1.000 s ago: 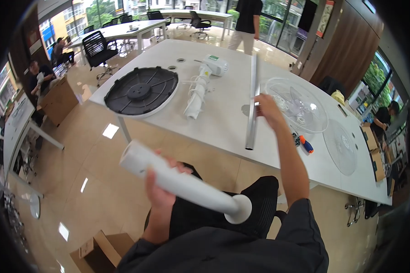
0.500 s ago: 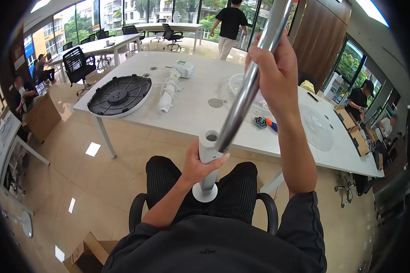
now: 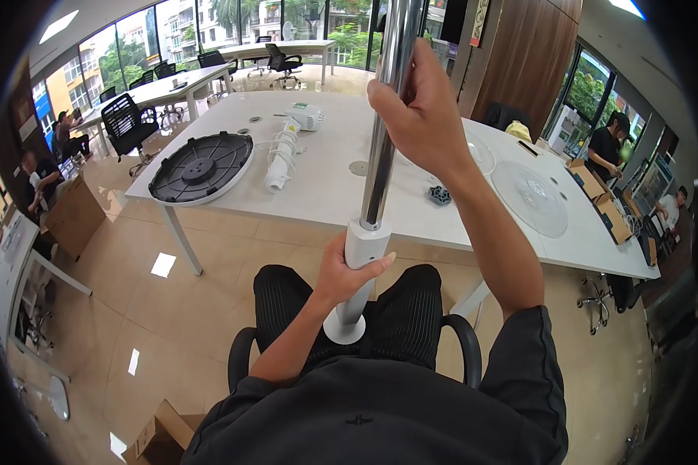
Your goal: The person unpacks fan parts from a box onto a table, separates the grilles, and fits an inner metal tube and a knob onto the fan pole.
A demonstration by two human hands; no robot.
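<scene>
My left hand [image 3: 346,273] is wrapped round the upper part of a white tube [image 3: 366,244], which stands upright between my thighs on a round white flange [image 3: 343,328]. A chrome pole [image 3: 379,174] meets the tube's top opening, its lower end at or just inside the rim. Higher up, my right hand [image 3: 423,108] is closed round the pole, whose top runs out of view. Beyond my hands, a dark star-shaped knob [image 3: 439,195] lies on the table, near a clear fan guard [image 3: 529,198].
On the white table [image 3: 318,174] lie a round black base [image 3: 202,169], a bundled white cable and tube [image 3: 281,159] and a white fan motor [image 3: 305,116]. Chair armrests [image 3: 461,349] flank me. An open carton [image 3: 163,434] sits on the floor at lower left. People work at both sides.
The pole has swung from a slant to nearly upright, its lower end going from beside the tube to its opening. My right hand has moved left with it.
</scene>
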